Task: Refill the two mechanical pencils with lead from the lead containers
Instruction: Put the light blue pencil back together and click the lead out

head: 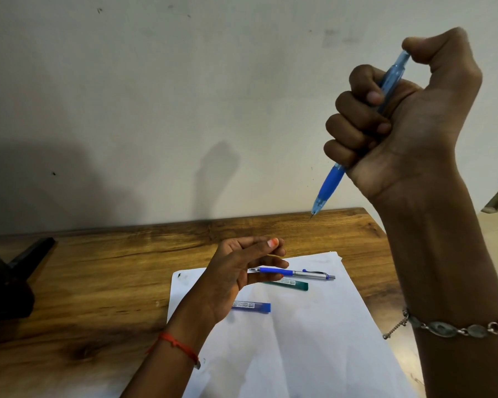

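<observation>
So the right hand (400, 116) is fisting the translucent blue pencil (357, 139) way up above the sheet of paper (314, 326), all four fingers wrapped tight round the barrel and the thumb sitting on the top cap like it's about to click. Tip is pointing down toward the far edge of the paper, and a tiny bit of lead looks to be poking out, though it's too small to be sure.

The left hand (242, 271) is hovering just over the paper's far end, fingers loosely curled and half open, holding nothing that I can see.

Lying on the paper: the second pencil (299, 273), blue grip and silver barrel, is partly under that left hand. Just nearer than it is the green lead case (291, 285), and nearer still the blue lead case (252, 305), both flat and apparently shut.

Handling-wise, I'm guessing these pencils are super light, stiff plastic, so no effort there. The rubbery blue grip section is probably the least slippery spot to pinch; the clear barrel looks slick. The leads themselves are the fragile bit, they're going to snap if squeezed or bent, so light fingertip pinches only, and the cases are small enough to skid on the paper.
</observation>
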A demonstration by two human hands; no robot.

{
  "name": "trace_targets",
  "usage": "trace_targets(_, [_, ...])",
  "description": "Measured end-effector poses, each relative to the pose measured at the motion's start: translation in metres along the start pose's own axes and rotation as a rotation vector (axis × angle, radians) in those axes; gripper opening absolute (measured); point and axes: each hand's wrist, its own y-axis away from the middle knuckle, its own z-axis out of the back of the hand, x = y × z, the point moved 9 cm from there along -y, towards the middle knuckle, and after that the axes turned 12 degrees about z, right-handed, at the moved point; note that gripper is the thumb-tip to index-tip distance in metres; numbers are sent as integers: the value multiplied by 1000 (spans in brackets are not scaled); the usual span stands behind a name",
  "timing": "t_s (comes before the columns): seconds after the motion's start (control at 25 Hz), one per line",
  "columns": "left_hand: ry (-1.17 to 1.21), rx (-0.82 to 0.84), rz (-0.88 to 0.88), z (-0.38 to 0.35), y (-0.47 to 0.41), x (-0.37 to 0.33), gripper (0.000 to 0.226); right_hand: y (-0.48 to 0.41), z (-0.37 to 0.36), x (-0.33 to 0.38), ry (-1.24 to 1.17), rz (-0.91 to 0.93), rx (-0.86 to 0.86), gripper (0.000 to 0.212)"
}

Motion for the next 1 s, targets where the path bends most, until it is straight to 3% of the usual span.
trace_targets(0.32, [3,51,-18,-4,-3,-1,21,-2,4,-3,-12,-4,-13,46])
trace_targets(0.64, [50,340,-23,-27,7,-4,28,-4,11,-10,-55,-20,-49,46])
trace_targets(0.84, [142,569,-101,-42,20,-16,44,-10,27,-29,-177,-70,-149,44])
trace_targets(1.0, [195,633,-94,-42,20,-16,49,-12,43,-46,-296,-97,-258,27])
